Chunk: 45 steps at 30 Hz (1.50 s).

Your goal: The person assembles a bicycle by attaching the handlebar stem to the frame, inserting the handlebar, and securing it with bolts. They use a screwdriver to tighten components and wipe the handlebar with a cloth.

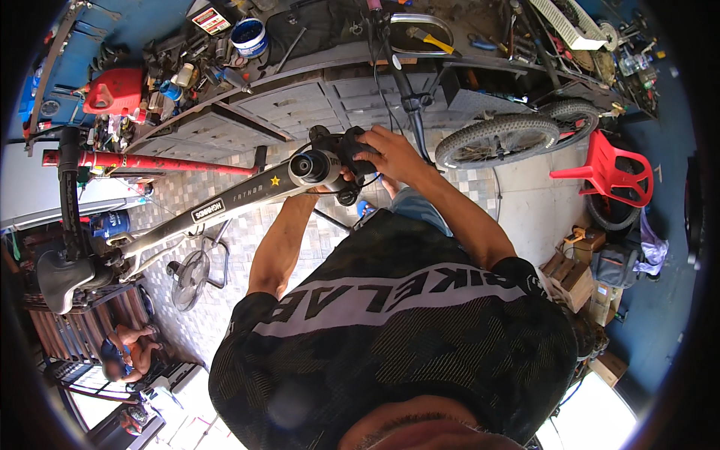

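A dark bicycle frame (247, 191) with a star decal runs from the saddle (66, 281) at the left to its head tube (313, 166) in front of me. The tube's round top faces up, with no stem on it. My left hand (324, 187) is at the underside of the head tube; most of it is hidden, and a fingertip curls round the right side. My right hand (390, 156) pinches a black cloth (351, 152) against the right side of the tube. Close below the cloth is a small dark round part (347, 196) that I cannot identify.
Beyond the frame, a handlebar (411, 101) hangs before a cluttered workbench (289, 105). A red stand arm (150, 161) reaches in from the left. Wheels (499, 141) and a red chair (607, 171) stand right. A fan (191, 279) and a seated person (129, 352) are lower left.
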Available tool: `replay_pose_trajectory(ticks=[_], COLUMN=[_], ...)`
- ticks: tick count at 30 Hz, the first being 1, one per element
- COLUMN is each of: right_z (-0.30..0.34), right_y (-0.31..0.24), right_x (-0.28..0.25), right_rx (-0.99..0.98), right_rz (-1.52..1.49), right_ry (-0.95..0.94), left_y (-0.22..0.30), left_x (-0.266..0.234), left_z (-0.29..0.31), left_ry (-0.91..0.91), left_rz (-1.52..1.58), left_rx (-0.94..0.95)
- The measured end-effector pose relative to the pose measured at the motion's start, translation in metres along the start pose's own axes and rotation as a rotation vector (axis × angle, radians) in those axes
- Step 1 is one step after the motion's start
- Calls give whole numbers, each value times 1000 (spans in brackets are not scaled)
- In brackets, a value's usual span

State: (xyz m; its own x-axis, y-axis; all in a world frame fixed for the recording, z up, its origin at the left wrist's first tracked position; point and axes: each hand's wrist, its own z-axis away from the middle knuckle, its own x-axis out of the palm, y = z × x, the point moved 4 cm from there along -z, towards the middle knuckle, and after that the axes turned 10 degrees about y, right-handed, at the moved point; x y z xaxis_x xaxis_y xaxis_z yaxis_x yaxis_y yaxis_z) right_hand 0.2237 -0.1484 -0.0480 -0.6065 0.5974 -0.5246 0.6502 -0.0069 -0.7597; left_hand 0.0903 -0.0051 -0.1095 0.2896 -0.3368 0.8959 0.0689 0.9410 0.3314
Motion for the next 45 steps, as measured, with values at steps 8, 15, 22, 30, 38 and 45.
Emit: replay_pose_trajectory(ticks=[8, 15, 22, 30, 38, 45], right_z=[18, 16, -5, -4, -8, -14], right_y=[45, 6, -9, -10, 4, 27], right_x=[1, -15, -6, 2, 18, 18], right_rx=[526, 386, 216, 85, -1, 212], right_rz=[-471, -412, 193, 290, 231, 29], right_ry=[239, 243, -147, -161, -50, 311], left_y=[-5, -3, -5, -6, 1, 0], left_x=[18, 6, -3, -16, -10, 39], left_z=[-6, -10, -9, -9, -6, -4], left_ry=[188, 84, -93, -181, -5, 329], left_rz=[-293, -178, 86, 200, -15, -331], left_rx=[-73, -107, -141, -199, -153, -42])
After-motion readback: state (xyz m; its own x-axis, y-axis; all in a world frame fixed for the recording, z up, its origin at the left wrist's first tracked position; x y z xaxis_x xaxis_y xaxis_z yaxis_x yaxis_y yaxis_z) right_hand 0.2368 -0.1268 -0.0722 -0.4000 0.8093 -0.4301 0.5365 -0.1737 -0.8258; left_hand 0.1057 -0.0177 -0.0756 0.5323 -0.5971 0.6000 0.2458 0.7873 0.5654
